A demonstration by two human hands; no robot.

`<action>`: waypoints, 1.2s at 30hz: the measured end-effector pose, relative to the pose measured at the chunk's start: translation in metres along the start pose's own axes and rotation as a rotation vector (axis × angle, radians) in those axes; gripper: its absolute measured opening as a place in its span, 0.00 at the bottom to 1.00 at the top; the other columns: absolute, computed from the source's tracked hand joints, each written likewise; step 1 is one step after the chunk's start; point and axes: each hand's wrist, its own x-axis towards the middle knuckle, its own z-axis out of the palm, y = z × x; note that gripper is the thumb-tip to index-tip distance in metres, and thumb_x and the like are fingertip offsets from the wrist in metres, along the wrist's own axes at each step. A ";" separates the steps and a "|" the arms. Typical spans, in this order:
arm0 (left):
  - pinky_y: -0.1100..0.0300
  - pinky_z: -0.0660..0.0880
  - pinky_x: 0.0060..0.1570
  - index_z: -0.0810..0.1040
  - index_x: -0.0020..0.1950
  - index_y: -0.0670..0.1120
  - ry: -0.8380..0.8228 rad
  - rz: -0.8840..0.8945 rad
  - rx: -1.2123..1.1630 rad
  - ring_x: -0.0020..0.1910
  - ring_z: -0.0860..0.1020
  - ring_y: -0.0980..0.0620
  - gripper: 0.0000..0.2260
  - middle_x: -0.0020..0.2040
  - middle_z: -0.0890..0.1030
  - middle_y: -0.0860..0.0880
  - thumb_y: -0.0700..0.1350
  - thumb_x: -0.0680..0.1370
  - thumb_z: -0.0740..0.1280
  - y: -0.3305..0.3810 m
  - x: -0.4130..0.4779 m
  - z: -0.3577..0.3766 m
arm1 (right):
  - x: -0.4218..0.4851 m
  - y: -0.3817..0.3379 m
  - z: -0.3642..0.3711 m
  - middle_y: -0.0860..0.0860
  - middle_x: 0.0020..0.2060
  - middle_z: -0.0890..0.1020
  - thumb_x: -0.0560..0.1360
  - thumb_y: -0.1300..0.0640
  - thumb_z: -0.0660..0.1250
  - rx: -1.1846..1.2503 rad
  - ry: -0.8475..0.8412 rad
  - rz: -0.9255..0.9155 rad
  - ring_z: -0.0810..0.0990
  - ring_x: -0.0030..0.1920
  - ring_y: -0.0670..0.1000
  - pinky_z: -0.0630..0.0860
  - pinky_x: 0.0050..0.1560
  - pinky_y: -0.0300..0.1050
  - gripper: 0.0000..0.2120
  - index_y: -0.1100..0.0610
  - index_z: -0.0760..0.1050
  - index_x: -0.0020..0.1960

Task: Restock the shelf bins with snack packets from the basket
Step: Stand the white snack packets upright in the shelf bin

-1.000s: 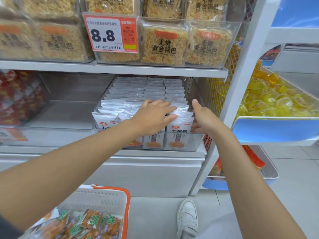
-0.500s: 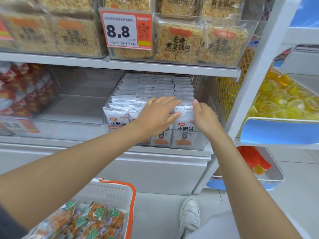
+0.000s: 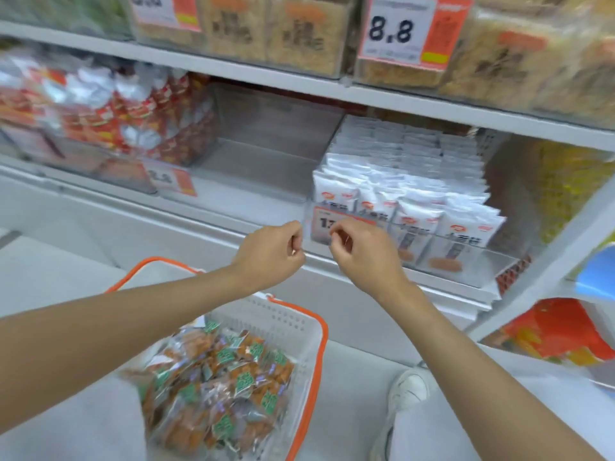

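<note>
A white basket with an orange rim [image 3: 299,324] stands low in front of me, filled with orange and green snack packets [image 3: 219,371]. On the middle shelf a clear bin [image 3: 466,257] is packed with upright white packets [image 3: 416,194]. To its left is a clear bin with nothing in it [image 3: 266,154]. My left hand [image 3: 269,254] and my right hand [image 3: 362,251] hover side by side in front of the shelf edge, just left of the white packets. The fingers of both are loosely curled and hold nothing.
A bin of red and white packets [image 3: 116,118] sits at the left of the same shelf. The shelf above holds tan snack blocks [image 3: 299,31] behind an 8.8 price tag [image 3: 396,28]. My white shoe [image 3: 409,390] is on the floor beside the basket.
Both hands have come off the white packets and drawn back to the shelf front. The view has swung left and down, showing more of the basket.
</note>
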 end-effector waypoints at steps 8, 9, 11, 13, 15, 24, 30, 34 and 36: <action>0.53 0.73 0.37 0.72 0.42 0.50 -0.281 -0.343 0.122 0.37 0.77 0.48 0.03 0.36 0.78 0.50 0.47 0.73 0.66 -0.158 -0.044 -0.009 | 0.012 -0.048 0.117 0.50 0.41 0.82 0.78 0.56 0.59 -0.043 -0.582 -0.086 0.78 0.41 0.53 0.76 0.41 0.49 0.08 0.53 0.77 0.48; 0.55 0.73 0.37 0.72 0.42 0.51 -0.324 -0.384 0.155 0.38 0.78 0.48 0.03 0.37 0.78 0.51 0.48 0.72 0.66 -0.178 -0.047 -0.007 | 0.012 -0.051 0.133 0.50 0.41 0.82 0.78 0.57 0.58 -0.048 -0.657 -0.088 0.78 0.40 0.53 0.76 0.41 0.49 0.09 0.53 0.77 0.49; 0.58 0.71 0.40 0.73 0.45 0.50 -0.443 -0.437 0.250 0.43 0.77 0.49 0.04 0.40 0.78 0.52 0.48 0.74 0.66 -0.210 -0.051 -0.002 | 0.009 -0.059 0.162 0.51 0.40 0.81 0.79 0.57 0.57 -0.067 -0.783 -0.097 0.77 0.40 0.53 0.77 0.42 0.50 0.09 0.54 0.77 0.50; 0.59 0.69 0.43 0.74 0.51 0.47 -0.539 -0.486 0.336 0.47 0.75 0.48 0.08 0.44 0.74 0.51 0.49 0.76 0.65 -0.237 -0.054 0.006 | 0.004 -0.065 0.187 0.52 0.41 0.81 0.79 0.59 0.58 -0.093 -0.887 -0.105 0.78 0.41 0.55 0.77 0.43 0.50 0.09 0.55 0.77 0.48; 0.58 0.68 0.43 0.75 0.54 0.43 -0.596 -0.574 0.369 0.47 0.74 0.47 0.11 0.44 0.72 0.50 0.48 0.78 0.64 -0.265 -0.060 0.015 | -0.003 -0.068 0.205 0.52 0.41 0.81 0.78 0.60 0.57 -0.123 -0.962 -0.109 0.78 0.42 0.55 0.77 0.44 0.51 0.08 0.55 0.75 0.45; 0.46 0.66 0.66 0.48 0.79 0.44 -0.502 -0.908 0.164 0.69 0.66 0.35 0.36 0.73 0.59 0.35 0.42 0.78 0.66 -0.359 -0.112 0.082 | -0.020 -0.062 0.240 0.52 0.46 0.84 0.78 0.58 0.58 -0.130 -1.059 -0.083 0.81 0.44 0.53 0.79 0.50 0.52 0.11 0.55 0.80 0.51; 0.48 0.77 0.55 0.46 0.79 0.54 -0.604 -0.806 0.178 0.62 0.72 0.38 0.34 0.71 0.63 0.37 0.42 0.79 0.62 -0.371 -0.110 0.101 | -0.022 -0.069 0.246 0.52 0.43 0.83 0.78 0.60 0.59 -0.090 -1.107 -0.035 0.80 0.43 0.53 0.79 0.47 0.51 0.10 0.56 0.79 0.50; 0.45 0.72 0.60 0.61 0.74 0.52 -0.650 -0.621 0.609 0.67 0.66 0.39 0.28 0.66 0.66 0.40 0.43 0.76 0.67 -0.364 -0.110 0.101 | -0.025 -0.071 0.245 0.52 0.42 0.82 0.78 0.60 0.58 -0.102 -1.113 -0.045 0.80 0.42 0.53 0.79 0.44 0.49 0.10 0.55 0.78 0.48; 0.42 0.65 0.66 0.67 0.70 0.53 -0.666 -0.495 0.765 0.73 0.57 0.40 0.24 0.72 0.60 0.41 0.42 0.75 0.67 -0.361 -0.107 0.100 | -0.025 -0.069 0.244 0.53 0.43 0.82 0.78 0.60 0.58 -0.095 -1.115 -0.033 0.80 0.43 0.53 0.79 0.45 0.49 0.10 0.55 0.78 0.49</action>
